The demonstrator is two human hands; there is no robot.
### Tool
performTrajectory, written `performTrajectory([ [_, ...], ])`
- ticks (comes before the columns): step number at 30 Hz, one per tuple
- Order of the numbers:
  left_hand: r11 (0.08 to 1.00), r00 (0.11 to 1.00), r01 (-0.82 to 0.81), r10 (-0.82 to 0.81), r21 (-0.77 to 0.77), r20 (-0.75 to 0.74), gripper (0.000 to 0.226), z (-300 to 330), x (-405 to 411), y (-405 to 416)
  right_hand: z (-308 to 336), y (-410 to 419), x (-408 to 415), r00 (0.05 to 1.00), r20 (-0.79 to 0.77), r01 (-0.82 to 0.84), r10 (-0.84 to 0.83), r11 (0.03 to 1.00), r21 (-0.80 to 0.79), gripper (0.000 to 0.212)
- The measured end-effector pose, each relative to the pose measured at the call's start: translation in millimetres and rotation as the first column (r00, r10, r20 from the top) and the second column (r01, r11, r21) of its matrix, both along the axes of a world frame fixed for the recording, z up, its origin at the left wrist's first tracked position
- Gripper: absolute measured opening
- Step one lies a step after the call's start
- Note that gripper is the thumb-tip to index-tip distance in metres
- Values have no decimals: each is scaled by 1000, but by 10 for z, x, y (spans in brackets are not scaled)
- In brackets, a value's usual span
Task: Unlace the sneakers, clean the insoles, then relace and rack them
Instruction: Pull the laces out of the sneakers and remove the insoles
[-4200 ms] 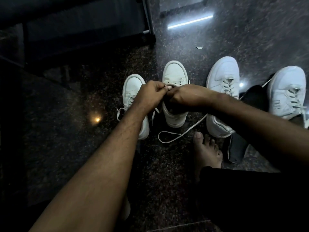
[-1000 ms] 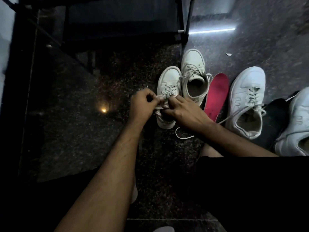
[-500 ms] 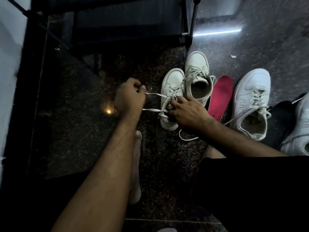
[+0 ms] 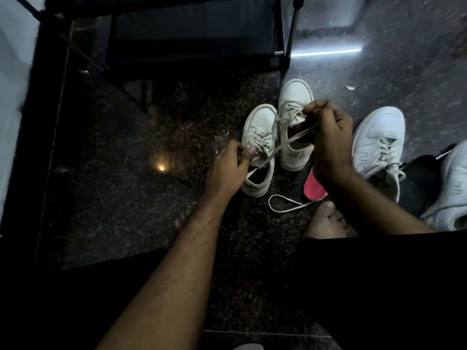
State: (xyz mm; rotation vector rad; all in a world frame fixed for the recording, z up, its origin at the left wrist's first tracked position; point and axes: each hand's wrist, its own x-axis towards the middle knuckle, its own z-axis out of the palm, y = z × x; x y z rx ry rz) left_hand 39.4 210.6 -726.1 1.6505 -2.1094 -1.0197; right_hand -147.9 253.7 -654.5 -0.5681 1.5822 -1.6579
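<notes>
White leather catches what little light there is: 4 sneakers stand on the dark speckled floor (image 4: pixel 121 198) in front of a seated person. The near left sneaker (image 4: pixel 257 152) is laced most of the way up, and the left hand (image 4: pixel 227 170) sits right at its tongue, its grip narrow, thumb and fingers pinching the lace (image 4: pixel 285 145) where it leaves the top eyelets. From there the lace runs taut, up and to the right, to the right hand (image 4: pixel 331 137), which is raised over the second sneaker (image 4: pixel 294 130) just beside the first; its grip is curled tight around the far end of the lace. A pink insole (image 4: pixel 313 189) lies on the floor under the right wrist, its upper part hidden by the hand. A loose white lace (image 4: pixel 285 207) loops on the floor just in front of it, near a bare foot (image 4: pixel 326 221). Further right stands a third sneaker (image 4: pixel 379 145), laced loosely, and beside it a black insole (image 4: pixel 422 183) lies between that sneaker and a fourth sneaker (image 4: pixel 452 195) at the frame's edge. Behind the shoes, at the top, stands a dark shoe rack (image 4: pixel 197 29) with thin metal legs; a bright strip of light reflects off the floor to its right.
</notes>
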Motion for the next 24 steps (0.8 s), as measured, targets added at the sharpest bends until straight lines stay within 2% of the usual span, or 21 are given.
performTrajectory([
  [2, 999, 1000, 12, -13, 43, 27, 40, -55, 54, 40, -53, -52, -57, 999, -21, 28, -28, 1000, 10, 19],
  [3, 998, 999, 12, -14, 64, 31, 41, -74, 78, 48, -110, -69, -78, 994, -104, 35, -31, 999, 31, 19],
  [5, 994, 999, -16, 12, 106, 35, 44, -94, 101, 46, -233, -69, -122, 910, -414, 53, -4, 993, 109, 31],
  [7, 991, 999, -39, 37, 129, 19, 43, -106, 99, 27, -300, -18, -126, 718, -689, 33, 101, 983, 179, 42],
  [8, 991, 999, -38, 38, 125, 8, 41, -86, 87, 15, -306, 21, -114, 584, -795, 18, 166, 976, 218, 45],
  [10, 990, 1000, -28, 30, 141, -7, 41, -57, 72, -15, -289, 98, -59, 245, -929, -6, 278, 958, 285, 41],
  [11, 986, 1000, -28, 30, 167, -6, 42, -56, 74, -31, -319, 125, -23, 102, -944, -73, 314, 949, 308, 35],
  [12, 982, 1000, -30, 31, 187, 0, 44, -52, 87, -42, -355, 145, 28, 12, -936, -192, 350, 920, 342, 28],
  [14, 980, 999, -32, 36, 196, -16, 41, -87, 126, -55, -471, 169, 132, -82, -886, -428, 456, 787, 445, 18],
  [16, 987, 997, -64, 71, 150, -43, 33, -125, 160, -56, -566, 211, 223, -129, -845, -504, 518, 700, 506, 17],
  [19, 977, 978, -205, 207, -54, 16, 44, -106, 197, -30, -591, 246, 214, -107, -877, -484, 468, 747, 457, 10],
  [21, 934, 942, -335, 335, -121, -26, 50, -129, 268, -23, -578, 247, 162, -163, -885, -463, 437, 758, 460, 10],
  [22, 925, 931, -365, 361, -109, -51, 52, -133, 296, -25, -581, 241, 153, -201, -866, -460, 458, 736, 497, 13],
  [24, 954, 948, -292, 299, 72, -111, 57, -128, 283, -12, -611, 221, 161, -269, -806, -472, 527, 657, 588, 27],
])
